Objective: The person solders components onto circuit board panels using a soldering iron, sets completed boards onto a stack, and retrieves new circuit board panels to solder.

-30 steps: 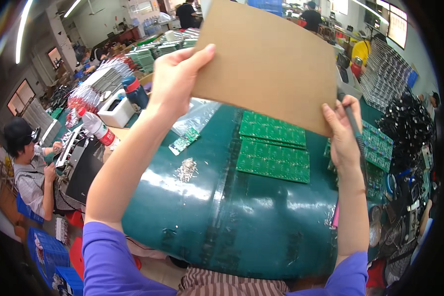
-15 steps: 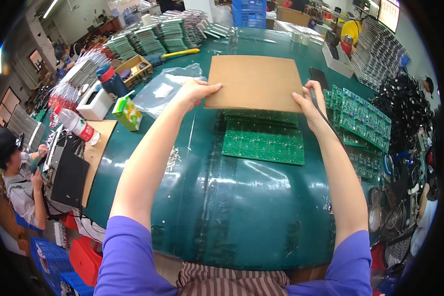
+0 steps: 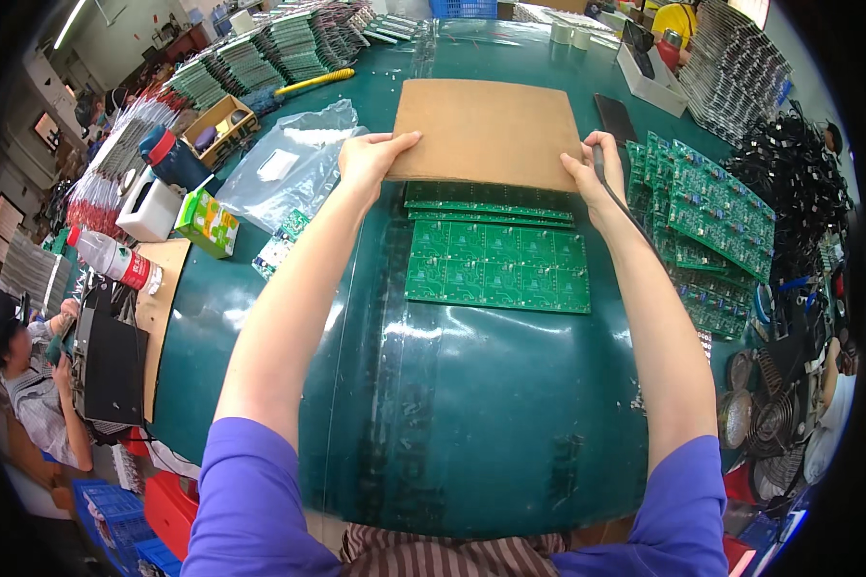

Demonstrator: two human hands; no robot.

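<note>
A flat brown cardboard sheet (image 3: 483,130) is held level by its two sides, over the far part of some green circuit boards. My left hand (image 3: 369,160) pinches its left edge, thumb on top. At the right edge, my right hand (image 3: 597,171) grips it the same way. A dark pen-like handle (image 3: 599,159) with a black cord also sits among the right hand's fingers; its tip is hidden. Nearer me, a green circuit board (image 3: 498,267) lies flat on the table. Edges of further boards (image 3: 491,213) show between it and the cardboard.
Populated circuit boards (image 3: 722,207) lean in a stack at right, beside tangled black cables (image 3: 789,192). At left are a clear plastic bag (image 3: 298,163), a drink carton (image 3: 207,223), a plastic bottle (image 3: 115,260) and a small board (image 3: 279,245). A co-worker (image 3: 38,375) sits far left.
The view has shifted, so the table's things appear higher and slightly left. Both hands keep their grip on the cardboard, which stays over the far boards. A small board now shows beside my left forearm.
</note>
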